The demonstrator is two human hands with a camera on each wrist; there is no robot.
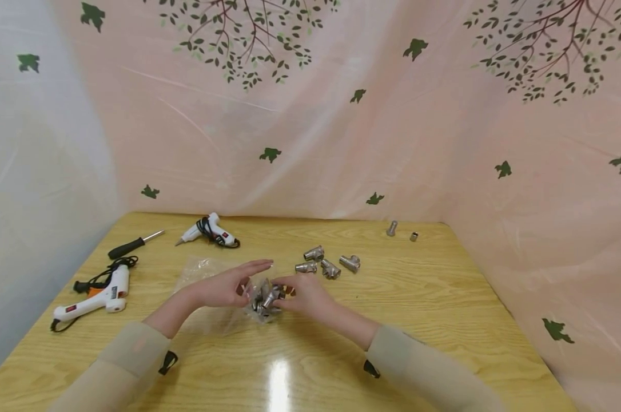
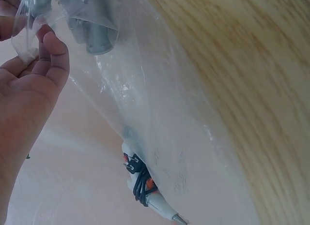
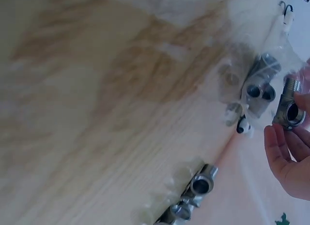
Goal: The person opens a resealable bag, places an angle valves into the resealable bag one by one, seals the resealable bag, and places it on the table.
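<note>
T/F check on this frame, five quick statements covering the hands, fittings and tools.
1. The right hand pinches a metal pipe fitting. True.
2. The left hand holds the screwdriver. False: the screwdriver lies untouched at the table's far left; the left hand is at the clear plastic bag.
3. Four fittings lie loose beyond the hands. True.
4. Only one glue gun is on the table. False: two glue guns.
5. The bag is empty. False: fittings show inside.
</note>
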